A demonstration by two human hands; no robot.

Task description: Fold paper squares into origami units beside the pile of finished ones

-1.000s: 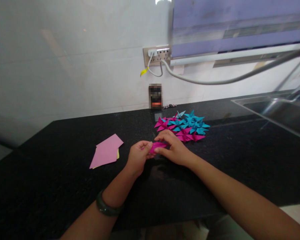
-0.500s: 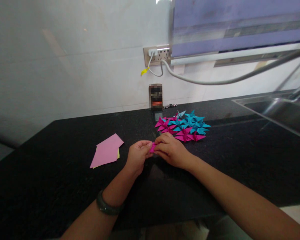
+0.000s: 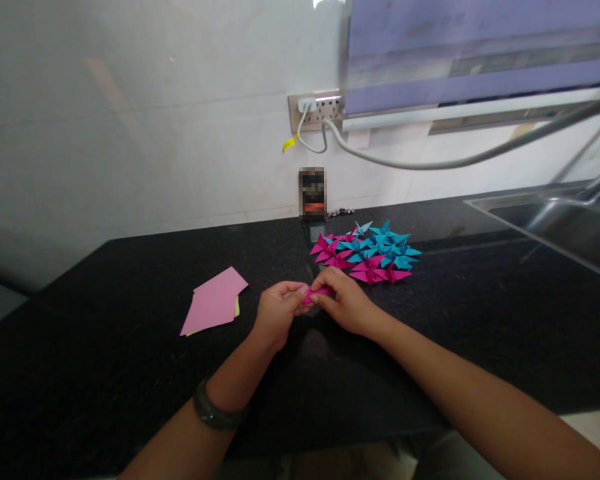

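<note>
Between my two hands is a small piece of folded pink paper (image 3: pixel 309 295), partly covered by my fingers. My left hand (image 3: pixel 279 310) pinches its left end between thumb and fingers. From the other side my right hand (image 3: pixel 347 301) grips it with thumb and forefinger. Just beyond my right hand lie several folded paper cranes, with pink cranes (image 3: pixel 369 269) nearer me and blue cranes (image 3: pixel 387 245) behind them. To the left of my hands rests a small stack of pink paper sheets (image 3: pixel 214 303), a yellow sheet showing under its edge.
A phone-like, pixelated object (image 3: pixel 313 193) leans on the wall behind the cranes, with a beaded string (image 3: pixel 341 213) beside it. A sink (image 3: pixel 570 217) is set into the black counter (image 3: pixel 105 360) at right. Above, a cable (image 3: pixel 405 164) runs from a wall socket (image 3: pixel 327 110).
The fingers of my right hand have shifted on the folded paper, and more of its pink surface shows between the thumb and forefinger. My left hand has barely moved.
</note>
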